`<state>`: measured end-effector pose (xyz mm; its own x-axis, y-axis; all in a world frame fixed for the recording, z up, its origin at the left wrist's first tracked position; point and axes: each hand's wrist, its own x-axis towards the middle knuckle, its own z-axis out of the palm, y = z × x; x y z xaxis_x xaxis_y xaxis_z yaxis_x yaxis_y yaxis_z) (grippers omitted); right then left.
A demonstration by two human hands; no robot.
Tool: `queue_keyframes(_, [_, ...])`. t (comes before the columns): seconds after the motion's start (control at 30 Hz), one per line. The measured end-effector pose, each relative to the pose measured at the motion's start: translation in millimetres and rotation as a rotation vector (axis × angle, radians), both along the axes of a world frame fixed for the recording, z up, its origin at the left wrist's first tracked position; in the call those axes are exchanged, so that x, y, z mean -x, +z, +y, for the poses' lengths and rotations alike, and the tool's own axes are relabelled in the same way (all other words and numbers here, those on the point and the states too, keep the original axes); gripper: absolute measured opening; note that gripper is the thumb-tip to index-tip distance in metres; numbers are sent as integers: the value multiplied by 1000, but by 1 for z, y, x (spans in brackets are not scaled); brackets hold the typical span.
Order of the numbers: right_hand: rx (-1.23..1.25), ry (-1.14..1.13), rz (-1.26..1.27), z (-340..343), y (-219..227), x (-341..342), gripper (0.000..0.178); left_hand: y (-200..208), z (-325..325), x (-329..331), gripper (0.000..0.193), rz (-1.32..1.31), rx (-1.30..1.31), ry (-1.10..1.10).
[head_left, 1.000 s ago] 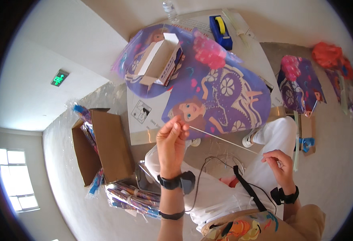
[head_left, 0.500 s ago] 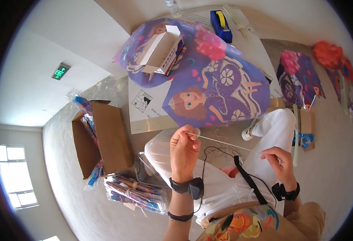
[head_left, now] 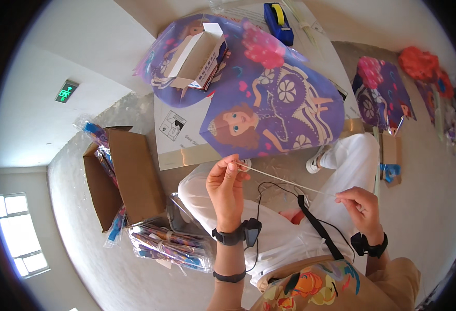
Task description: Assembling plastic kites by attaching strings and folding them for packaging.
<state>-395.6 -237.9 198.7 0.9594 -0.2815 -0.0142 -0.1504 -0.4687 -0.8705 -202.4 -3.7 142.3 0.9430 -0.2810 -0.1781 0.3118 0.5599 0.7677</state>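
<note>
Stretched straight over my lap is a thin white strand (head_left: 286, 180); whether it is string or a slim rod I cannot tell. One end is pinched between the thumb and fingers of my left hand (head_left: 225, 191). The other end is in the fingertips of my right hand (head_left: 360, 206), lower and to the right. Just beyond my hands, a purple sheet (head_left: 318, 96) printed with a cartoon princess lies on a white board (head_left: 167, 150). An open white carton (head_left: 207, 59) sits on the sheet's far left part.
A blue tape dispenser (head_left: 279, 25) stands at the board's far edge. On the left are an open cardboard box (head_left: 140, 176) and plastic-wrapped bundles (head_left: 168, 248). Another printed sheet (head_left: 386, 93) and red material (head_left: 419, 63) are at right. A black cable (head_left: 259, 212) crosses my lap.
The view has shifted slightly, so the board and boxes sit a little further left and up. Both hands keep the strand stretched between them.
</note>
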Motion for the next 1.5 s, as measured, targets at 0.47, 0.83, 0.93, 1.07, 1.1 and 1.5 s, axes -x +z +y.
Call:
queue_keyframes(0.47, [124, 133, -113, 12, -30, -105, 17, -17, -28, -13, 10, 34, -246, -484])
queue_keyframes(0.83, [377, 278, -196, 7, -184, -267, 6, -132, 9, -89, 48, -707, -1390, 50])
queue_keyframes(0.93, [398, 264, -193, 6, -193, -271, 6, -142, 7, -92, 54, -714, -1460, 60])
queue_keyframes(1.07, [455, 273, -194, 4, -196, -273, 6, -148, 2, -96, 56, -725, -1608, 27])
queue_keyframes(1.1, [455, 272, -188, 3, -197, -273, 6, -148, 1, -96, 56, -723, -1605, 21])
queue_keyframes(1.5, [511, 267, -226, 0, -200, -273, 7, -146, -8, -95, 55, -717, -1684, 5])
